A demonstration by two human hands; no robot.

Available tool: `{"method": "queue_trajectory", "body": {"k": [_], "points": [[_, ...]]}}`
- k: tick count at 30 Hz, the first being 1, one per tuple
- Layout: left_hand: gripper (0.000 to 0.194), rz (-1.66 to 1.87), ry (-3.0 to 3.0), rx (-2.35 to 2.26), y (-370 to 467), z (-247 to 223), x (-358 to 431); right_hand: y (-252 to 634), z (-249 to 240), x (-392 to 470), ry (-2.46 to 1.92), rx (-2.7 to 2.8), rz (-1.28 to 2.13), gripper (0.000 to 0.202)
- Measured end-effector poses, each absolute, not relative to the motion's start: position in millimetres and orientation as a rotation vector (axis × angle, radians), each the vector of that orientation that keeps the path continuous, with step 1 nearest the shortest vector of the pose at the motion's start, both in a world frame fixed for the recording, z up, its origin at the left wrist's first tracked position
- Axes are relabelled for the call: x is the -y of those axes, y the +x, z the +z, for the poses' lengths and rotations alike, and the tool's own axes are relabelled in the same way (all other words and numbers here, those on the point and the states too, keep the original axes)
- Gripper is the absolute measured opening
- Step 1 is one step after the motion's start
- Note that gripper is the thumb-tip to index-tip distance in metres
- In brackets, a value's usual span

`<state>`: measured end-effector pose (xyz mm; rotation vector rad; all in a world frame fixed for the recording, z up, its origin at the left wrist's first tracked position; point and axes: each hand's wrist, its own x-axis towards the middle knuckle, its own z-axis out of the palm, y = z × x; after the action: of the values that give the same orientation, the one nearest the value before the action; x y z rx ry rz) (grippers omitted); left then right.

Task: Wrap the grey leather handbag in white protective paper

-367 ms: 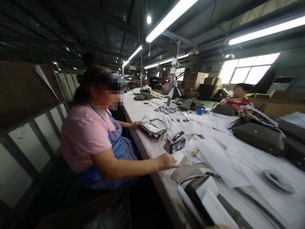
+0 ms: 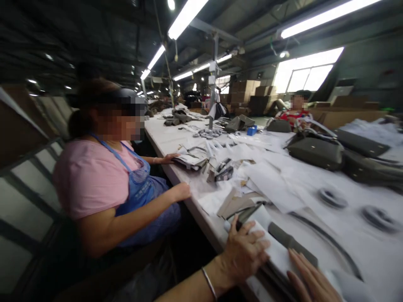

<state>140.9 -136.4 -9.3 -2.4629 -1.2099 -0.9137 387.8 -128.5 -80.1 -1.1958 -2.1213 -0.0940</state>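
My left hand [image 2: 244,253], a thin bracelet at its wrist, rests on a dark grey-green bag [image 2: 291,241] with white paper [image 2: 278,251] over it. Its fingers are apart and lie across the paper near the bag's left edge. At the bottom edge of the view, my right hand [image 2: 311,279] lies on the same paper with fingers stretched out, partly cut off by the frame. A dark curved strap [image 2: 330,241] lies to the right of the bag. Part of the bag is hidden beneath my hands and the paper.
Beside me on the left sits a co-worker in a blue apron [image 2: 138,188], one hand [image 2: 170,158] at a flat bag piece [image 2: 190,160]. Scraps and white sheets [image 2: 273,184] cover the table [image 2: 201,205]. Strap rolls [image 2: 332,197] and finished bags [image 2: 315,153] lie right; another person [image 2: 291,115] sits beyond.
My hands have come into view onto the bag. The co-worker's nearer hand has drawn back from the papers to the table edge. The camera view has shifted.
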Motion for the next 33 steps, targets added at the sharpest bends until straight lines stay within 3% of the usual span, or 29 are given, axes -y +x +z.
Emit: {"method": "queue_trajectory", "body": {"k": [5,9,16,23,28,33], "points": [[0.027,-1.052,-2.593,1.395,131,5,124,369,-32,151,-1.458,2.143,-0.17,0.05],[0.022,-1.107,-2.636,1.403,132,19,126,360,-13,158,-1.443,2.198,-0.276,0.054],[0.019,-1.201,-2.775,1.34,150,18,161,349,-10,174,-1.353,2.34,-0.266,0.049],[0.011,-1.364,-2.984,1.473,138,19,137,339,-8,175,-1.484,2.384,-0.204,0.045],[0.01,-1.113,-3.064,1.464,133,23,135,336,-7,177,-1.543,2.389,-0.14,0.044],[0.021,-0.878,-2.869,1.128,129,10,157,334,-8,180,-1.548,2.403,-0.121,0.044]]}}
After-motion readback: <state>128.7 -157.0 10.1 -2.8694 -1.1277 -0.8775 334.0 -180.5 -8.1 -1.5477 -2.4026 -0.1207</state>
